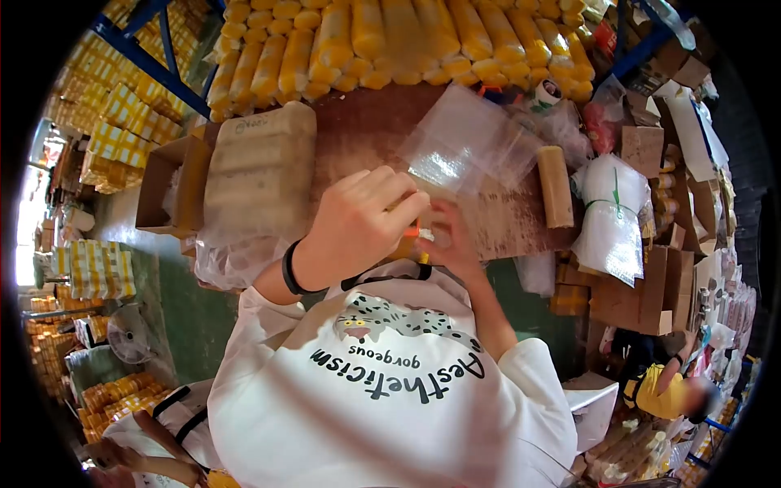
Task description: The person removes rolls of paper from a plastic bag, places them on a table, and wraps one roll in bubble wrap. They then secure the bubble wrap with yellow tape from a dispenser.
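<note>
My left hand, with a black band on its wrist, is closed in front of my chest with its fingers curled inward. Close beside it, my right hand has bent fingers around a small orange-and-yellow item. Most of that item is hidden behind the hands, and I cannot tell its kind. Both hands are at the near edge of a reddish-brown table. Beyond them lie clear plastic bags, and a wrapped brown package is to the left.
Yellow-wrapped rolls are stacked along the table's back. A brown roll and a tied bundle of clear bags lie right. An open carton stands left. Another person in yellow is at the lower right.
</note>
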A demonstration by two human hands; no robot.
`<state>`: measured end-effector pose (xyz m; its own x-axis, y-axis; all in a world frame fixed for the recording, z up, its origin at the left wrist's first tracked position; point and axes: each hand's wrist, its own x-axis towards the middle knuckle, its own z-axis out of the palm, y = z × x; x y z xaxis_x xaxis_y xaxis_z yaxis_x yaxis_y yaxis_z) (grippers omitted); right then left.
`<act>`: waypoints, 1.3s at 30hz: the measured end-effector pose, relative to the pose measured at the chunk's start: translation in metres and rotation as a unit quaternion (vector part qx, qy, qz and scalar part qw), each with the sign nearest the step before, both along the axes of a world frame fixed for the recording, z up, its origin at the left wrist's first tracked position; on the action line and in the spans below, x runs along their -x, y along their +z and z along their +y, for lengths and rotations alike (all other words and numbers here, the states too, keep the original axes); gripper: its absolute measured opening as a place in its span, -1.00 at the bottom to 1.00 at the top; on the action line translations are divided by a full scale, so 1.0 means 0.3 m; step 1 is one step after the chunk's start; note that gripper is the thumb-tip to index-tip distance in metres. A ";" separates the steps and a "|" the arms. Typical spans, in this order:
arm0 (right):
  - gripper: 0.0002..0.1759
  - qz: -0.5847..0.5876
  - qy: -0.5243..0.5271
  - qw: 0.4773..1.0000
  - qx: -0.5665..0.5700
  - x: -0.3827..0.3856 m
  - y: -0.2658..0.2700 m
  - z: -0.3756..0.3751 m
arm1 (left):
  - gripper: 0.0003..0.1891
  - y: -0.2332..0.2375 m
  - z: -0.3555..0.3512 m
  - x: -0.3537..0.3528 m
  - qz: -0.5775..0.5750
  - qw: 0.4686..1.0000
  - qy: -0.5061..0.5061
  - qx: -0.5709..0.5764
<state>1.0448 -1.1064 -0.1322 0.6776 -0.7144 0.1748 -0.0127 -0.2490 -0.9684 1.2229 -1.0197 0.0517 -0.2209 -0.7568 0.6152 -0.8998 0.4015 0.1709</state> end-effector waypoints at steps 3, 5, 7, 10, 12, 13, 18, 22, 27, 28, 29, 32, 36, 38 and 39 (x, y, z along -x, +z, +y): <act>-0.44 -0.073 -0.006 0.990 0.124 -0.046 0.274 0.007 | -0.72 0.008 -0.005 -0.007 -0.002 1.000 0.006 -0.003; -0.54 -0.090 -0.034 0.973 0.210 -0.091 0.316 -0.010 | -0.71 0.002 -0.016 -0.009 -0.013 1.000 -0.005 -0.011; -0.73 -0.092 -0.068 0.964 0.241 -0.132 0.359 -0.024 | -0.70 -0.009 -0.022 -0.014 -0.015 1.000 0.001 -0.012; -0.77 -0.117 -0.074 0.953 0.271 -0.143 0.366 -0.052 | -0.67 -0.031 -0.025 -0.020 0.023 0.999 0.024 0.003; -0.80 -0.116 -0.090 0.953 0.266 -0.124 0.399 -0.049 | -0.61 -0.049 -0.023 -0.017 0.084 0.996 0.023 0.018; -0.80 -0.110 -0.094 0.950 0.276 -0.112 0.409 -0.059 | -0.42 -0.027 -0.014 -0.009 0.091 0.995 0.047 0.016; -0.83 -0.083 -0.103 0.956 0.261 -0.013 0.461 -0.093 | -0.28 -0.092 -0.009 -0.058 0.177 0.977 0.116 0.032; -0.82 -0.069 -0.108 0.952 0.279 0.094 0.486 -0.130 | -0.33 -0.412 -0.076 -0.077 0.095 0.973 -0.054 -0.202; -0.85 -0.046 -0.157 0.948 0.274 0.208 0.486 -0.170 | -0.17 -0.854 -0.133 0.056 0.025 0.884 -0.066 -0.462; -0.85 -0.049 -0.172 0.946 0.269 0.213 0.498 -0.192 | -0.18 -0.898 -0.134 0.059 0.013 0.909 -0.096 -0.406; -0.86 -0.043 -0.186 0.948 0.253 0.229 0.495 -0.184 | -0.18 -0.914 -0.135 0.064 -0.002 0.930 -0.123 -0.346; -0.87 -0.043 -0.202 0.954 0.218 0.288 0.454 -0.169 | -0.03 -0.927 -0.173 0.097 -0.060 0.910 -0.109 -0.395; -0.89 -0.058 -0.205 0.958 0.193 0.330 0.436 -0.152 | 0.00 -0.847 -0.210 0.041 -0.022 0.883 -0.160 -0.440; -0.89 -0.073 -0.187 0.962 0.183 0.351 0.421 -0.137 | -0.03 -0.755 -0.204 0.006 0.058 0.901 -0.155 -0.401; -0.89 -0.060 -0.176 0.965 0.184 0.363 0.413 -0.132 | -0.03 -0.700 -0.202 -0.017 0.102 0.913 -0.159 -0.361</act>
<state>0.9359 -1.1461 -0.0084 0.3641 -0.7716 0.5216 -0.0528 -0.5762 -0.8156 1.2281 -1.0804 -0.1583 -0.4357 -0.8994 0.0351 -0.6771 0.3533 0.6455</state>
